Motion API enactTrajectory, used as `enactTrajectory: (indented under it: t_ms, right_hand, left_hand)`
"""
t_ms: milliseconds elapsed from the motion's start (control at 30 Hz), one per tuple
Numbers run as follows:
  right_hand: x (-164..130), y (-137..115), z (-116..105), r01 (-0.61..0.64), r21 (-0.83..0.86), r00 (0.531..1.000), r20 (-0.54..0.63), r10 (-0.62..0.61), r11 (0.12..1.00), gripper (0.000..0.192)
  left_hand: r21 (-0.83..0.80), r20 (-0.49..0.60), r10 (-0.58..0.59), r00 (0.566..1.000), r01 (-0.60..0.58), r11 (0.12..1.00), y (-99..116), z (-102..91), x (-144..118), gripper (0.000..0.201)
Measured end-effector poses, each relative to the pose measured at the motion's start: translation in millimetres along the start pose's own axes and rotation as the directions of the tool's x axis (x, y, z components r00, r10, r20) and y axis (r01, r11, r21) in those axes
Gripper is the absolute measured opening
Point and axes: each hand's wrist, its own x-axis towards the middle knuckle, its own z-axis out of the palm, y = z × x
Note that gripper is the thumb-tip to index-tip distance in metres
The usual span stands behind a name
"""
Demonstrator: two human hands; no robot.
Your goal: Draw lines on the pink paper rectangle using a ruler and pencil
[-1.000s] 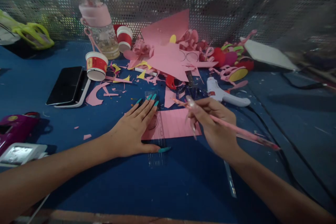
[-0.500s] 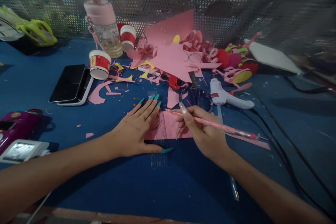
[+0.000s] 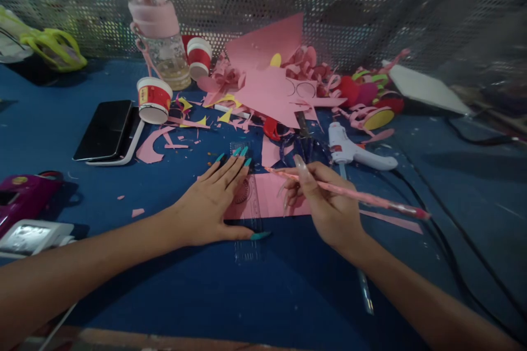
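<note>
Two hands: left hand (image 3: 209, 205) flat on ruler (image 3: 249, 203), right hand (image 3: 327, 203) pinching pencil (image 3: 354, 196).

— What are the hands doing?
— The left hand (image 3: 214, 205) lies flat, fingers spread, pressing a clear ruler (image 3: 247, 214) onto a pink paper sheet (image 3: 269, 200) on the blue table (image 3: 288, 285). The right hand (image 3: 329, 205) pinches a pink pencil (image 3: 349, 193), whose tip points left over the sheet, just beside the ruler.
— And further away?
— A white glue gun (image 3: 356, 151) lies just beyond the right hand. To the far left of it sit pink paper scraps (image 3: 272, 82), two red-and-white paper cups (image 3: 154, 100), a bottle (image 3: 158, 38) and a dark phone (image 3: 105, 129). At the near left edge are a purple device (image 3: 22, 194) and a white one (image 3: 33, 236).
</note>
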Motion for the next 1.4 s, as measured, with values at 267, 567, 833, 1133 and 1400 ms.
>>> enactTrajectory:
  t_ms: [267, 567, 833, 1133, 1400]
  right_hand:
    - [-0.7, -2.0, -1.8, 0.020, -0.003, 1.000, -0.007, -0.020, 1.000, 0.033]
    - [-1.1, -4.4, -1.4, -0.009, 0.026, 1.000, -0.004, 0.009, 1.000, 0.032]
    - [-1.8, -3.5, -1.2, -0.014, 0.017, 1.000, 0.014, 0.014, 1.000, 0.033]
    - [-2.6, -0.6, 0.0, -0.013, 0.006, 1.000, 0.026, 0.013, 1.000, 0.035]
    - [-2.7, -0.6, 0.9, -0.042, 0.018, 0.999, 0.030, 0.042, 0.999, 0.034]
  left_hand:
    - [-0.001, 0.004, -0.001, 1.000, 0.001, 1.000, 0.9, -1.5, 0.0, 0.111]
    - [0.007, 0.010, -0.005, 1.000, 0.005, 1.000, 2.4, -3.6, 1.4, 0.113]
    - [0.000, 0.005, -0.010, 1.000, 0.010, 1.000, 2.3, -3.4, 0.7, 0.111]
    - [0.004, -0.001, -0.005, 1.000, 0.005, 1.000, 1.7, -1.7, 0.3, 0.113]
    - [-0.006, -0.021, 0.002, 1.000, -0.002, 1.000, 1.5, -0.9, -0.4, 0.111]
